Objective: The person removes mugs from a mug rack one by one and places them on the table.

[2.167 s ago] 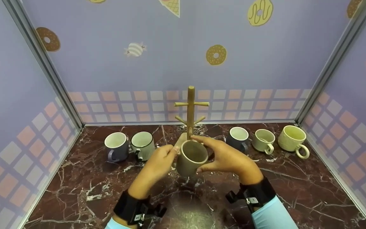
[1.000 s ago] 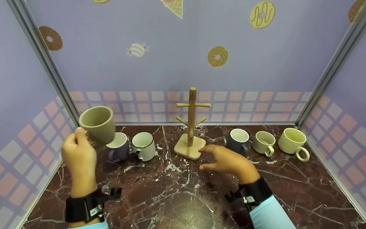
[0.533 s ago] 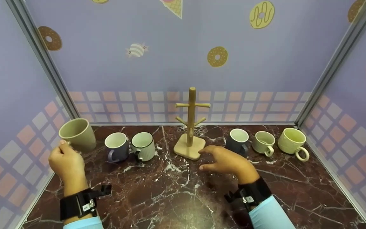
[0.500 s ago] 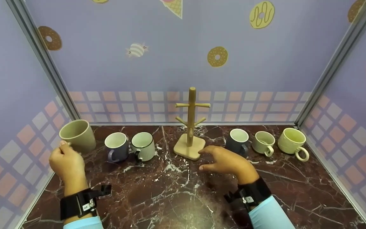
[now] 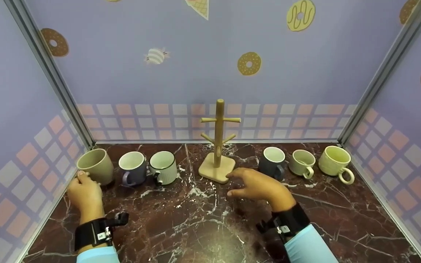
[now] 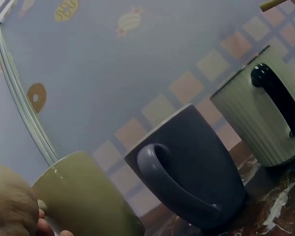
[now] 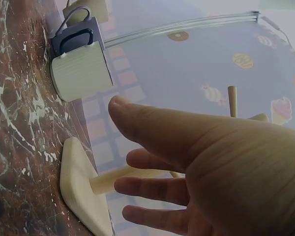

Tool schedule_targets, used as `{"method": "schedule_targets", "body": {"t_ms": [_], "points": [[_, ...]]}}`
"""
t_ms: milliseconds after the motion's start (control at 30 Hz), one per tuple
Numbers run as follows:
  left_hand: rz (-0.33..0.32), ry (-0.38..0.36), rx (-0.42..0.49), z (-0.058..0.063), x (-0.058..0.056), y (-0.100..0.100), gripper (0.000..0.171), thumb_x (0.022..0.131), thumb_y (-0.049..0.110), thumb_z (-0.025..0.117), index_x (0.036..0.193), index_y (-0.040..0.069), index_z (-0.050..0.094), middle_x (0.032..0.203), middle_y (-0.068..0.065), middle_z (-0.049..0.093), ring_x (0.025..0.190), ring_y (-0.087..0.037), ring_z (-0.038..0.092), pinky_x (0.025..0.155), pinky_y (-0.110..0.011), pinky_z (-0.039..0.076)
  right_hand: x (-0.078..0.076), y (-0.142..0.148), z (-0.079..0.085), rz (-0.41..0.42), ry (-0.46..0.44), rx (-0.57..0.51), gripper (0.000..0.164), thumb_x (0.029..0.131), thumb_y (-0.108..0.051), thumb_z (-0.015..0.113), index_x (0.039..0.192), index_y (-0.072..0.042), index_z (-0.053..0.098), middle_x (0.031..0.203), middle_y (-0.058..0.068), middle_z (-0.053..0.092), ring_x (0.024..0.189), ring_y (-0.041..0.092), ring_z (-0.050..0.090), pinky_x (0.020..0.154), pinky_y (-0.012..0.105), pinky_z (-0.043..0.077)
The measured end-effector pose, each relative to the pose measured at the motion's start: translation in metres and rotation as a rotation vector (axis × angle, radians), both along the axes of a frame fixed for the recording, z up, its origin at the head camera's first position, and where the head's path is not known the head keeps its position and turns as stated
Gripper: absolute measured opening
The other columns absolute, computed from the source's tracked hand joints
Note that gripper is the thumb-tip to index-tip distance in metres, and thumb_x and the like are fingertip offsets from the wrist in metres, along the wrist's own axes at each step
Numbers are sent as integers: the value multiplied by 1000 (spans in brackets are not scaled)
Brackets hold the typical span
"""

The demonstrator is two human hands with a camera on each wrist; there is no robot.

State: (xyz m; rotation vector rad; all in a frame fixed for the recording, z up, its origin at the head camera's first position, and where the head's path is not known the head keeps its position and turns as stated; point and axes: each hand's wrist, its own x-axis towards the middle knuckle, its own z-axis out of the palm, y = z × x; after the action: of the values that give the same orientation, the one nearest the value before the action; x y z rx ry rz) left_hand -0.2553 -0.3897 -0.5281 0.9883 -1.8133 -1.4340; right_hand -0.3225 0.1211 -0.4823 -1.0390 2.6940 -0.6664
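At the far left of the row, a beige mug (image 5: 101, 168) stands upright on the dark marbled table. My left hand (image 5: 85, 191) pinches its handle; in the left wrist view the fingers partly cover that handle beside the mug wall (image 6: 83, 196). A wooden mug tree (image 5: 219, 135) with bare pegs stands in the middle on a square base (image 5: 210, 171). My right hand (image 5: 261, 188) hovers just right of that base, its fingers spread and relaxed. Nothing lies in its palm in the right wrist view, where the thumb (image 7: 152, 123) sits above the other fingers.
Right of the beige mug stand a dark blue-grey mug (image 5: 137, 173) and a white ribbed mug (image 5: 167, 173) with a black handle. On the right side are a dark mug (image 5: 269, 166), a small ribbed cup (image 5: 298, 166) and a pale yellow mug (image 5: 329, 164). Patterned walls enclose the table.
The left hand has carried the beige mug from in front of the mug tree to the far left and lowered it to the table. The right hand let go of it and has since stayed by the base.
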Motion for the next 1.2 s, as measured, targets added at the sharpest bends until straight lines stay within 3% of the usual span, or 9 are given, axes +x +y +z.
{"method": "schedule_targets", "body": {"t_ms": [233, 433, 600, 700, 867, 933, 1033, 1100, 1200], "points": [[-11, -38, -45, -16, -3, -5, 53, 121, 36, 39, 130, -3, 74, 50, 39, 44, 52, 17, 46, 86, -23, 42, 3, 1, -2, -11, -10, -11, 66, 100, -39, 87, 152, -3, 68, 156, 17, 70, 147, 38, 66, 129, 56, 51], [-60, -25, 3, -21, -5, -10, 51, 121, 36, 40, 127, -4, 72, 57, 31, 51, 52, 14, 54, 68, -13, 48, 3, 1, -2, -17, -4, -14, 66, 100, -38, 87, 152, -3, 68, 156, 17, 70, 147, 39, 66, 129, 57, 50], [-65, -94, -29, -20, -5, -16, 56, 120, 37, 43, 128, -10, 72, 61, 23, 55, 98, -27, 76, 104, -41, 55, 2, -2, -2, -31, -23, -24, 68, 99, -39, 87, 154, -5, 67, 159, 16, 69, 149, 38, 65, 131, 57, 49], [-81, -115, -34, -21, -4, -19, 58, 121, 37, 43, 131, -12, 70, 67, 16, 61, 131, -55, 65, 125, -59, 45, 1, -4, -1, -43, -25, -22, 69, 100, -39, 87, 156, -7, 66, 161, 14, 67, 151, 36, 63, 132, 56, 48], [-128, -157, -40, -19, -2, -21, 60, 121, 39, 40, 137, -11, 69, 64, 19, 63, 139, -56, 63, 130, -60, 41, -1, -3, -3, -46, -20, -25, 69, 101, -38, 87, 157, -6, 65, 163, 15, 66, 153, 37, 62, 133, 56, 47], [-114, -166, -26, -18, -2, -21, 58, 119, 40, 46, 136, -9, 72, 59, 22, 62, 123, -46, 73, 128, -56, 43, -2, -2, -4, -57, -24, -32, 68, 101, -38, 87, 158, -6, 65, 163, 15, 66, 153, 37, 62, 133, 56, 46], [-45, -169, 17, -11, -1, -21, 52, 114, 43, 58, 132, -3, 74, 116, -4, 82, 140, -41, 63, 131, -54, 42, -2, 0, -3, -85, -24, -51, 68, 101, -37, 87, 158, -8, 64, 163, 13, 66, 154, 36, 61, 134, 56, 46], [20, -140, 55, -1, -1, -18, 46, 110, 41, 65, 136, 5, 73, 159, -14, 59, 150, -32, 52, 132, -50, 44, -3, 1, -2, -105, -18, -65, 67, 101, -36, 86, 159, -9, 64, 163, 11, 66, 154, 35, 61, 134, 56, 45], [92, -54, 42, 21, 1, -6, 44, 108, 35, 68, 146, 12, 69, 167, -12, 37, 161, -29, 32, 132, -42, 45, -4, 3, -2, -113, 27, -77, 67, 102, -36, 86, 159, -9, 63, 163, 12, 66, 154, 35, 61, 134, 56, 46]]}}
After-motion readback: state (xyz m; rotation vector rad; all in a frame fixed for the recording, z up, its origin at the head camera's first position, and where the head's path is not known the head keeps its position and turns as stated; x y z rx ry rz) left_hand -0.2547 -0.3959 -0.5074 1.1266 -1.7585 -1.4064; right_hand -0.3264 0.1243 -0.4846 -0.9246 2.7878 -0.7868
